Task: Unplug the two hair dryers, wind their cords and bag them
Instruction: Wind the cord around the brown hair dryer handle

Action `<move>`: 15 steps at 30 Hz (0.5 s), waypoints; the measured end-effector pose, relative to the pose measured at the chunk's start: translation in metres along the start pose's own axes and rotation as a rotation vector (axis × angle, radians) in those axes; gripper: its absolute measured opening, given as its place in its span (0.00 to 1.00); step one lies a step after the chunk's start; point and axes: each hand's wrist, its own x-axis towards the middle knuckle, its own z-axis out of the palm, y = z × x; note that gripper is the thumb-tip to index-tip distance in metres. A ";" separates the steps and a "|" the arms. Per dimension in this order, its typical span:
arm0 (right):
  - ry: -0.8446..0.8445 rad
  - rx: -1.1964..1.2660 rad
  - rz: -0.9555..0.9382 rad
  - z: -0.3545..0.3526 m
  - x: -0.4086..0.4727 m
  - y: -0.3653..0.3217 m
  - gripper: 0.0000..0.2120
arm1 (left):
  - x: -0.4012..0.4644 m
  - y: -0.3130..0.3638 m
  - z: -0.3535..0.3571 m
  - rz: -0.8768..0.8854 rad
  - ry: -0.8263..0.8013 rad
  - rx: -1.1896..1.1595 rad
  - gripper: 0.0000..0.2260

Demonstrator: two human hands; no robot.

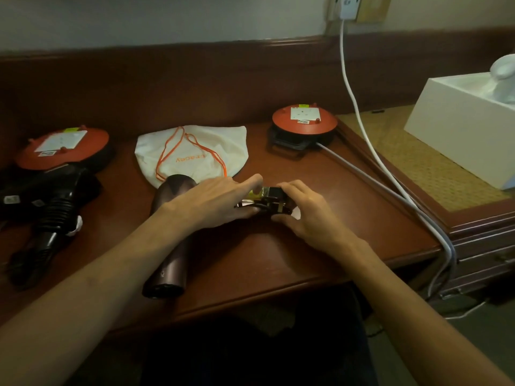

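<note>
A: Status on hands?
B: Left hand (pixel 220 200) flat, fingers straight, pressing down on wound black cord bundle (pixel 255 206). Right hand (pixel 302 208) curled round black plug (pixel 277 203), centre of brown wooden desk (pixel 334 218).
A: Dryers, bag?
B: Maroon hair dryer (pixel 170 246) under left wrist. Black hair dryer (pixel 55 210) far left. White drawstring bag (pixel 192 153) just behind, flat.

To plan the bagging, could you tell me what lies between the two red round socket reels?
In the head view, the white drawstring bag with orange cord lies flat on the wooden desk between the left reel and right reel.
</note>
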 end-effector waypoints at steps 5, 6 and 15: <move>-0.045 -0.196 -0.067 -0.001 -0.005 -0.005 0.35 | 0.000 0.001 -0.002 -0.009 0.001 -0.052 0.24; -0.059 -0.225 -0.074 -0.001 -0.005 -0.006 0.36 | 0.000 0.002 -0.003 -0.011 0.004 -0.056 0.25; -0.134 -0.345 -0.041 -0.001 0.011 -0.017 0.33 | 0.000 0.003 -0.002 -0.020 0.026 0.015 0.31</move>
